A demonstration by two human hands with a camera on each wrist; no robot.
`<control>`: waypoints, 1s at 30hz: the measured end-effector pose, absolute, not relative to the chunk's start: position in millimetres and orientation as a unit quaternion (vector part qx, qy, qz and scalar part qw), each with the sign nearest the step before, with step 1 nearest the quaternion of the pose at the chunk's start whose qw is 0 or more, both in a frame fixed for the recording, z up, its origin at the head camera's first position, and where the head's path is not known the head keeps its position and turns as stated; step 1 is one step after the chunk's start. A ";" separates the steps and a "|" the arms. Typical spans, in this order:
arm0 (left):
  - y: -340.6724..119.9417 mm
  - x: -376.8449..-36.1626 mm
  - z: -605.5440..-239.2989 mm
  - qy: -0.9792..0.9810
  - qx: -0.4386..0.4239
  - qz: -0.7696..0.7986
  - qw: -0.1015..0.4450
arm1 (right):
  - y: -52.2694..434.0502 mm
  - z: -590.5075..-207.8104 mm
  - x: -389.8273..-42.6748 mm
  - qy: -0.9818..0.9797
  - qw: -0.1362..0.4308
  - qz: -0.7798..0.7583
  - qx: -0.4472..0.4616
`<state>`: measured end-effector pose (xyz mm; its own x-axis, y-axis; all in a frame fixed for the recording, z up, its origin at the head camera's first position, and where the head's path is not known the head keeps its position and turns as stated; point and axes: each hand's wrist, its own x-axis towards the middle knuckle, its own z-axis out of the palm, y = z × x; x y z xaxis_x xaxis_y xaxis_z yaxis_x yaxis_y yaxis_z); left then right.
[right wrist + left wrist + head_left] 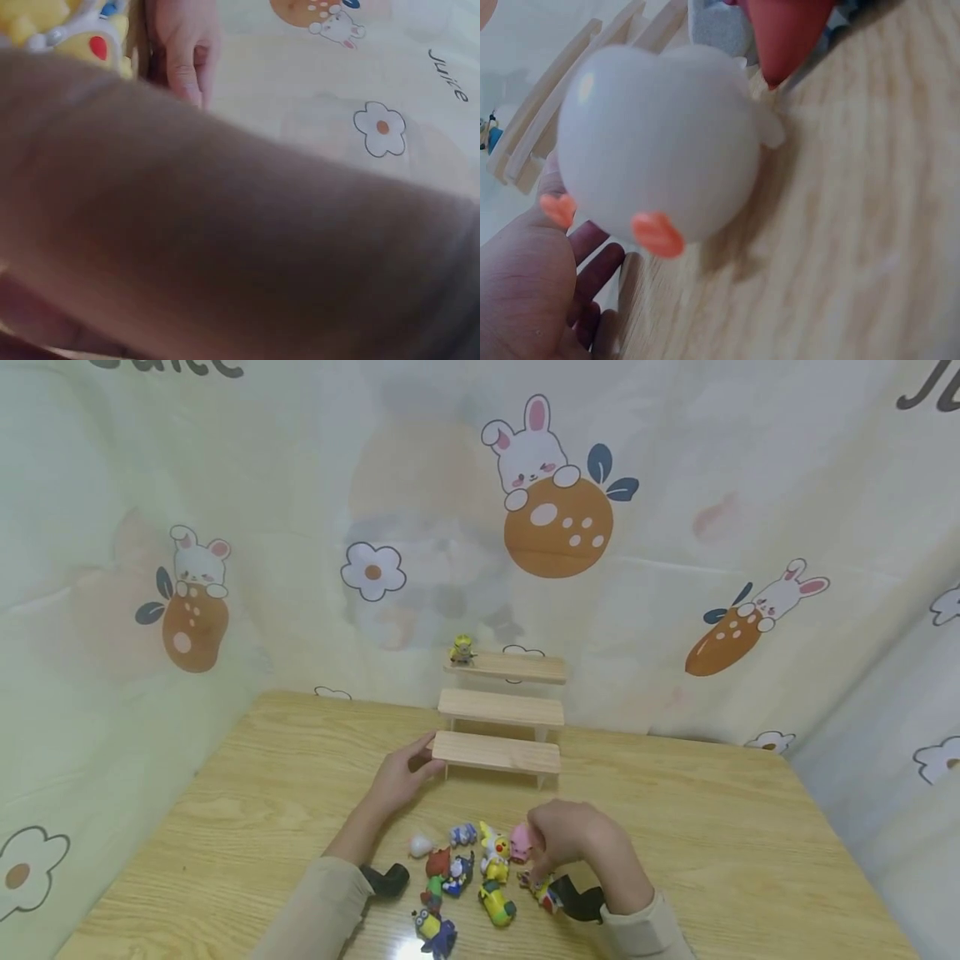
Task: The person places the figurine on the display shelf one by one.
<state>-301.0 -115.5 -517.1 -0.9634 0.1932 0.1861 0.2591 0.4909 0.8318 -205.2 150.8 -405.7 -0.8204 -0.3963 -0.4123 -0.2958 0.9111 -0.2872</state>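
Small toy figures in yellow, pink, blue and white lay heaped at the near edge of the wooden worktop. Over them the right hand curled its fingers by a pink figure, though whether it gripped one could not be told. Farther back, the left hand rested, fingers relaxed, against the lowest step of a wooden stand.

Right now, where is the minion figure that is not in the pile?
Head view: the minion stands at the left end of the stand's top step, against the curtain.

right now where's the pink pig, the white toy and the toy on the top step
pink pig [520,841], head view, on its body
white toy [660,142], left wrist view, on its round belly
top-step toy [461,651], head view, on its middle
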 end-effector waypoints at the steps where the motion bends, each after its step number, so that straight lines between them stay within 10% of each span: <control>1: -115.4 -301.1 -517.0 -0.863 -0.132 -0.487 0.033 | 150.5 -405.7 -204.1 0.949 0.239 -0.100 -0.179; 30: -115.3 -301.3 -518.2 -0.862 -0.122 -0.491 0.026 | 180.4 -425.3 -228.6 0.903 0.270 -0.229 -0.244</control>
<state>-301.3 -115.3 -518.2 -0.9690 0.1838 0.1649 0.2357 0.4889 0.8399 -228.6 180.4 -425.3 -0.7356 -0.5639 -0.3754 -0.3170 0.7762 -0.5450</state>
